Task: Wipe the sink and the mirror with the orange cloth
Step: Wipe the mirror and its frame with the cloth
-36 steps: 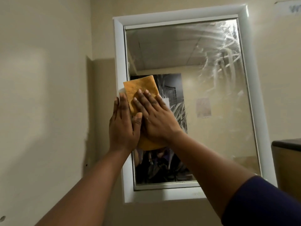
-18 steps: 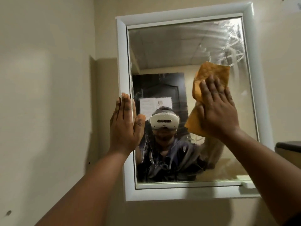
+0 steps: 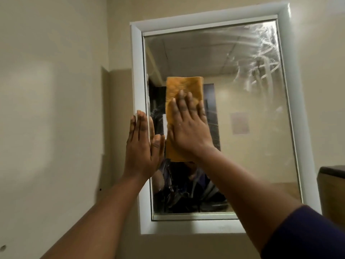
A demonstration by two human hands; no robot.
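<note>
On the left half of the white-framed rectangular wall mirror (image 3: 242, 128), the folded orange cloth (image 3: 182, 88) now sits flat under the right hand (image 3: 188, 128), having come back from the right side of the glass where it was half a second ago; fingers (image 3: 180, 101) straight, slightly spread, pressing the cloth to the glass. Left hand (image 3: 142, 144) unchanged, palm flat with straight fingers together against the mirror's left frame edge, thumb just beside the cloth's lower left edge. Smeary wipe streaks (image 3: 261, 58) remain at the glass's upper right, and a dark blue sleeve (image 3: 308, 234) shows on the right arm.
</note>
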